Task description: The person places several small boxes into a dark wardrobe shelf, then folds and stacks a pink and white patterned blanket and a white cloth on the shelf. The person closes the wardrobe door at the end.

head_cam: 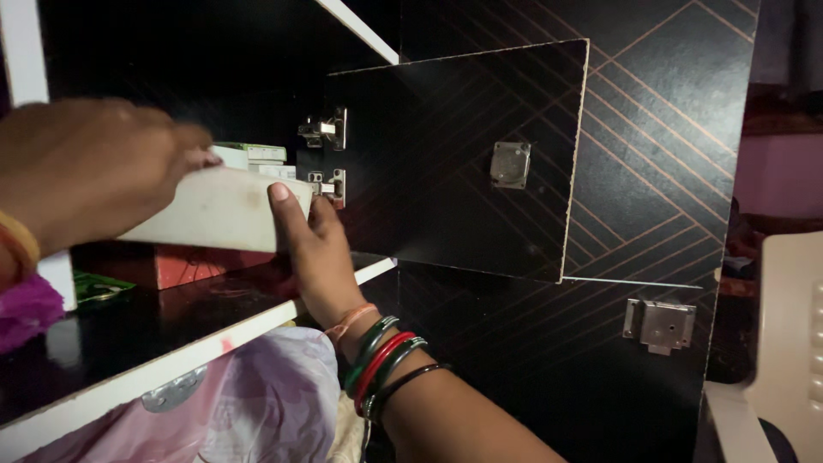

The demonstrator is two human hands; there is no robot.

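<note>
White box (219, 210) gripped between left hand (81, 167) and right hand (313, 249) fingers.

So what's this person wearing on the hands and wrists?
Both hands are bare, no gloves. The right hand has a stack at the wrist: an orange thread band, then green, red and dark bangles. The left hand shows an orange-yellow bangle at the wrist, with magenta fabric just below it.

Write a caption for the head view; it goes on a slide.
Both hands, left and right, hold a white box at the open black cabinet's shelf.
</note>
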